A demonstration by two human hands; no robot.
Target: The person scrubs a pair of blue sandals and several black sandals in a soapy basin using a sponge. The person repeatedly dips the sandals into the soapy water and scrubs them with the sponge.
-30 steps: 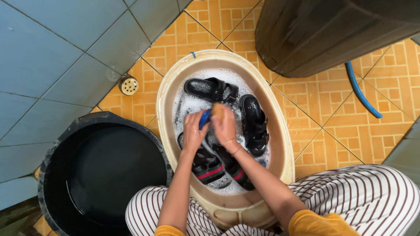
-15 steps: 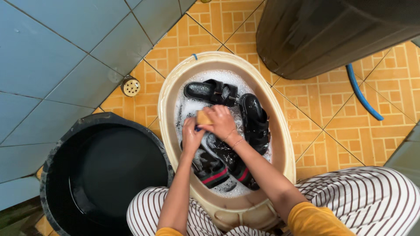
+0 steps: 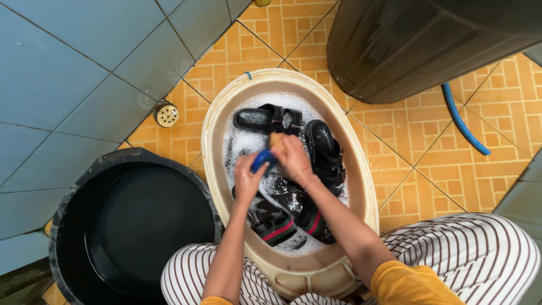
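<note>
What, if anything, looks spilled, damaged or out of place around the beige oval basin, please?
Nothing stands out. The beige oval plastic basin sits level, with the suds and black sandals inside it. The left hand and right hand hold a blue-and-tan scrubbing sponge. The orange tiled floor shows no spill.

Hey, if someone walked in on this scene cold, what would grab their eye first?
Probably the beige oval plastic basin on the orange tiled floor, full of suds and black sandals. Over its middle, the right hand presses a tan sponge and the left hand grips a blue-handled brush. A big black round tub sits at lower left.
</note>
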